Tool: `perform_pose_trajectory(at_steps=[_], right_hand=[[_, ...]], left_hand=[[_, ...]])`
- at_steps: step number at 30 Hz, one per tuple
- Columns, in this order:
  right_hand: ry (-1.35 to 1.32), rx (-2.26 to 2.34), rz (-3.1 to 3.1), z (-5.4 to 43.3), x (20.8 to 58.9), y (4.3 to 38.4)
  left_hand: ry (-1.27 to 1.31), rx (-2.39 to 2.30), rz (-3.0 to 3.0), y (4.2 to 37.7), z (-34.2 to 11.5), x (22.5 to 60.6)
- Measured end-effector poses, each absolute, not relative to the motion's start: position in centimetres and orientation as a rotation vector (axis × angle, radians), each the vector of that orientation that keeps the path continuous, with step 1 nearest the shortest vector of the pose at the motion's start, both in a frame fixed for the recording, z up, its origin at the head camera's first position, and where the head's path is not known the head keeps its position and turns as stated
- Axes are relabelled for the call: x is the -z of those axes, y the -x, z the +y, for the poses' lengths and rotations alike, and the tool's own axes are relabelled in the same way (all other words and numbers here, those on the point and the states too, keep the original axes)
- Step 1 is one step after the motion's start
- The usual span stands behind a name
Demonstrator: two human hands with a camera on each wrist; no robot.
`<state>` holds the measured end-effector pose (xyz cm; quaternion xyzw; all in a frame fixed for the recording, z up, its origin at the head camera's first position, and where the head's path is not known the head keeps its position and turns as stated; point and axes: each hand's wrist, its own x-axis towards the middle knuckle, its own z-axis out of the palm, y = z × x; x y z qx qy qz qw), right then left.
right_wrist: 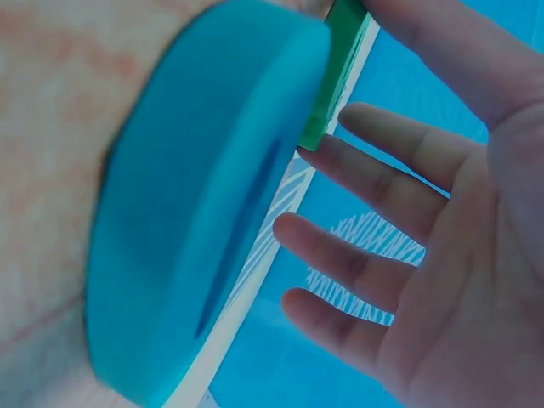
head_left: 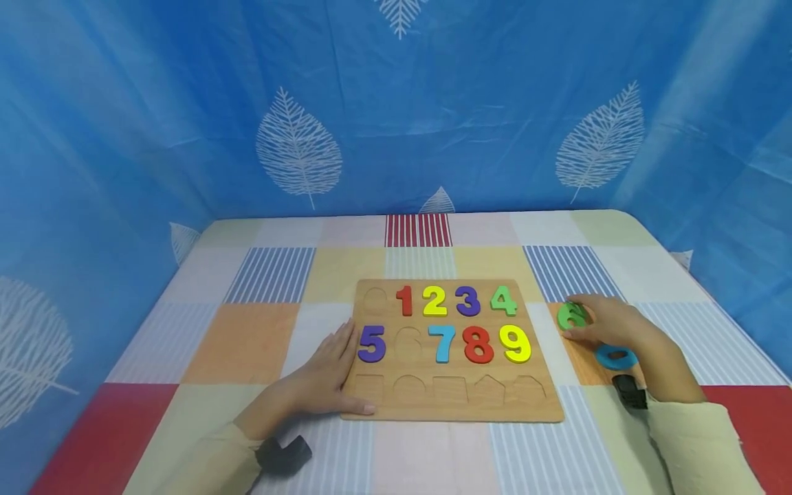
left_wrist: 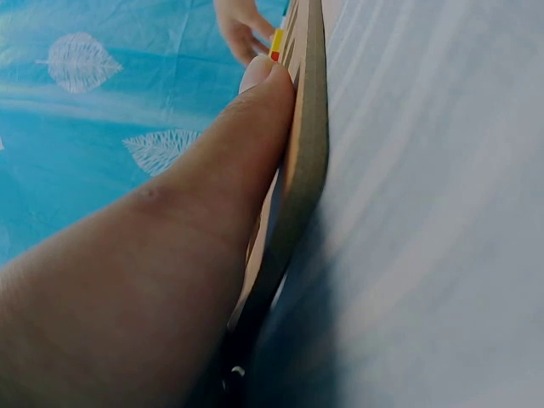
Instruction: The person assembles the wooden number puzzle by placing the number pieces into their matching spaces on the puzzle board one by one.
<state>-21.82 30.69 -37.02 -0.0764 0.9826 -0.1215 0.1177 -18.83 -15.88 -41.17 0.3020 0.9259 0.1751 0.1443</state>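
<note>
A wooden number puzzle board [head_left: 427, 371] lies on the table, holding coloured numbers 1 to 5 and 7 to 9. My left hand [head_left: 323, 378] rests along its left edge, fingers extended and thumb over the front left corner; in the left wrist view the thumb [left_wrist: 246, 127] lies on the board's edge. To the right of the board, my right hand [head_left: 619, 324] pinches a green number 6 [head_left: 566, 317] between thumb and fingers. A blue number 0 [head_left: 605, 359] lies just below that hand, large in the right wrist view.
Bare recesses show at the board's top left, its middle row between 5 and 7, and along the front row. A checked cloth [head_left: 235, 350] covers the table. Blue curtains [head_left: 445, 103] with white leaves hang behind and at the sides.
</note>
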Motion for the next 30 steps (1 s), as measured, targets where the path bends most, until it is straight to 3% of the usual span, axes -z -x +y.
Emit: perform_pose_trajectory(at_steps=[15, 30], right_hand=[[0.310, 0.323, 2.911, 28.3, 36.3, 22.4], [0.639, 0.380, 2.943, 16.4, 33.9, 22.1]], left_hand=[[-0.880, -0.481, 2.687, 18.9, -15.8, 41.4], [-0.845, -0.453, 2.666, 18.8, -15.8, 40.7]])
